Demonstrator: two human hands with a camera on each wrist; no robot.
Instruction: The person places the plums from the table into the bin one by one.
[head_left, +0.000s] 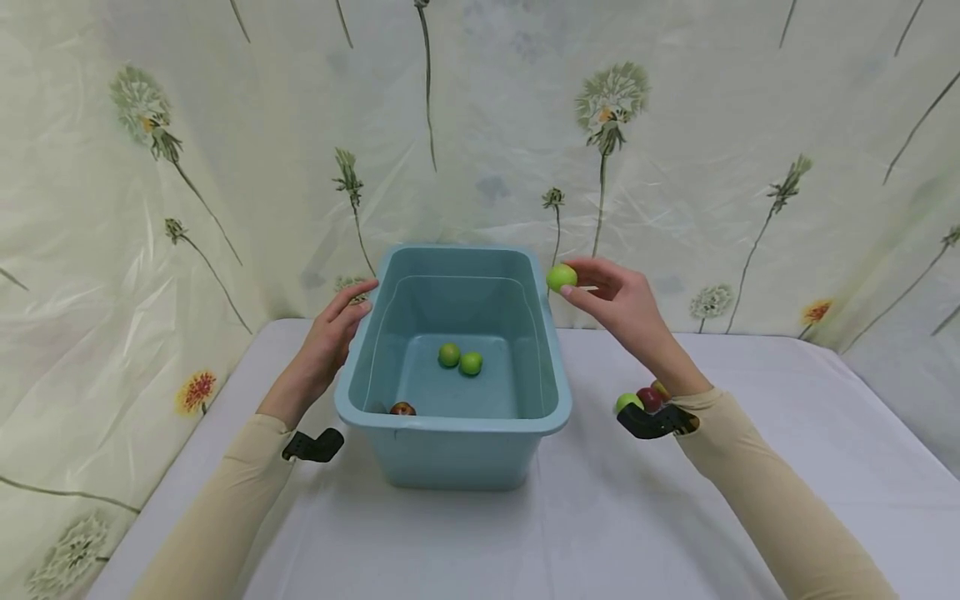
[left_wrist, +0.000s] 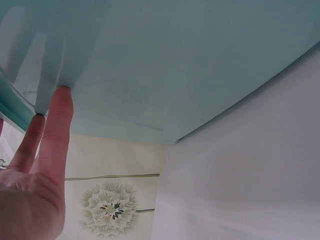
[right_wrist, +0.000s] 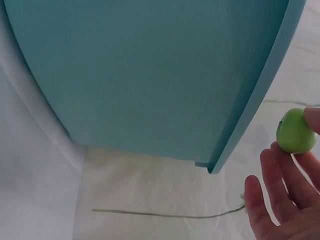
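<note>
A small green apple is pinched between the thumb and fingertips of my right hand, just outside the right rim of a blue plastic tub. The right wrist view shows that apple with a small dent in its side. My left hand reaches along the tub's left side, its fairly straight fingertips touching the outer wall near the rim. Inside the tub lie two green apples on the floor and a reddish one partly hidden behind the near rim.
On the white-covered table, under my right wrist, sit another green apple, a dark red apple and a yellowish-red fruit partly covered by the arm. A flower-printed sheet hangs behind the table.
</note>
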